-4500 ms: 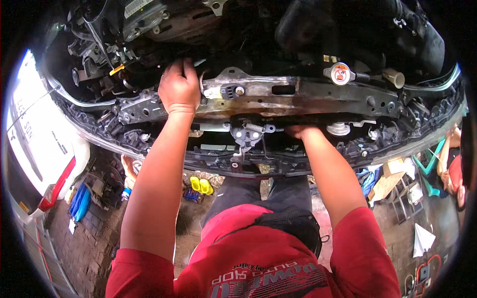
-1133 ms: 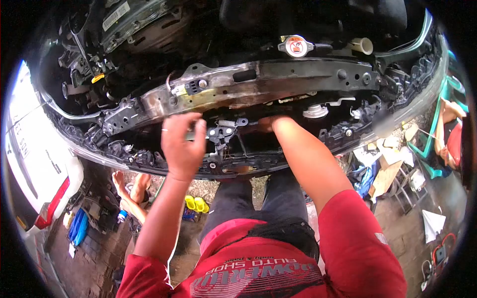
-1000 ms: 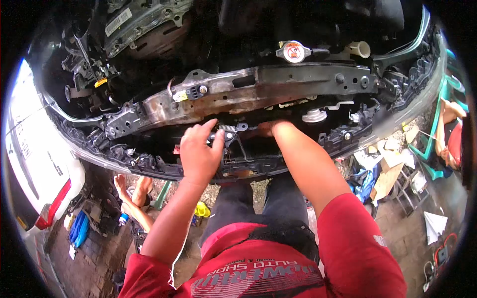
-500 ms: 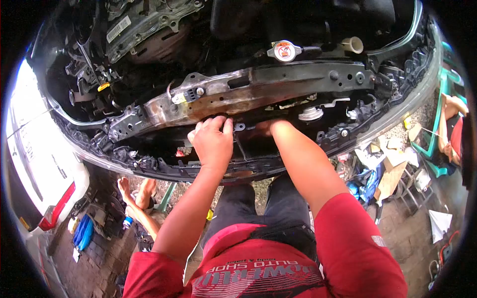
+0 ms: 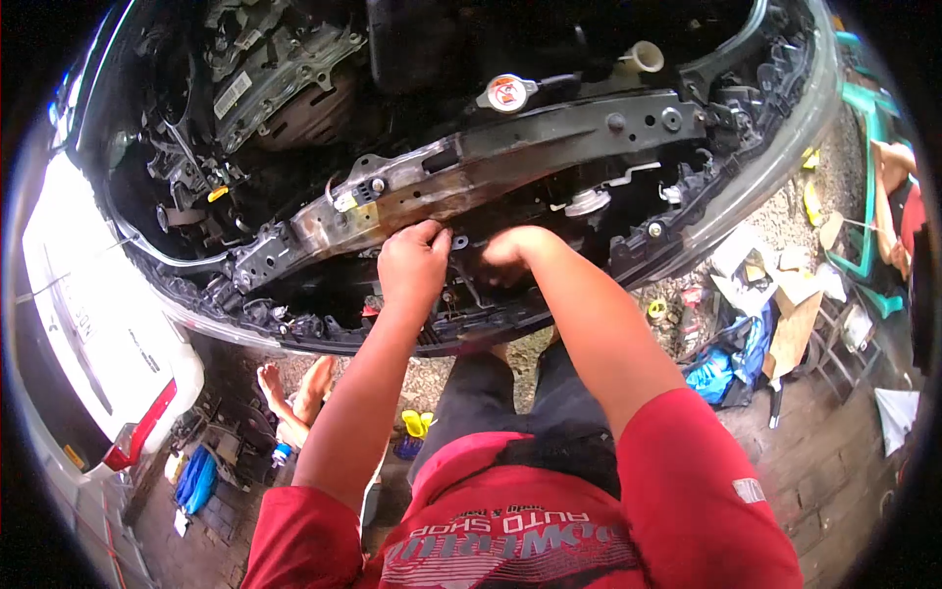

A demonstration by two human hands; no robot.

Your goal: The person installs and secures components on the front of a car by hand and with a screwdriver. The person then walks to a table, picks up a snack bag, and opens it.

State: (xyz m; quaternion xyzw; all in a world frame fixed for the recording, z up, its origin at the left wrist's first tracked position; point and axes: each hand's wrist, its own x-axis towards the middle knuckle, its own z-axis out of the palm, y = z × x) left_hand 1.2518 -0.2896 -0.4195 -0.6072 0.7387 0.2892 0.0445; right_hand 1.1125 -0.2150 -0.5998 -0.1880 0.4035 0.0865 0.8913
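My left hand (image 5: 414,260) is closed at the lower edge of the worn metal crossbar (image 5: 422,194) at the car's front. Its fingertips curl out of sight, so what they grip is hidden. To its right, my right hand (image 5: 508,251) reaches into the dark gap below the crossbar, its fingers blurred and in shadow. A small metal tab with a hole (image 5: 460,241) sits between my hands. The white horn-like disc (image 5: 587,202) lies right of my right hand. Above the crossbar is the radiator cap (image 5: 506,93).
The bumper frame (image 5: 471,332) curves between my body and the gap. A white car (image 5: 108,344) stands at left. Bare legs of another person (image 5: 294,398) show below it. Cardboard and bags (image 5: 756,334) lie at right, near a person's arm (image 5: 888,201) and a green frame (image 5: 868,187).
The view has shifted, so the engine bay sits higher and further left. My right hand has come a little back from under the crossbar and shows more. My left hand stays closed at the crossbar's edge.
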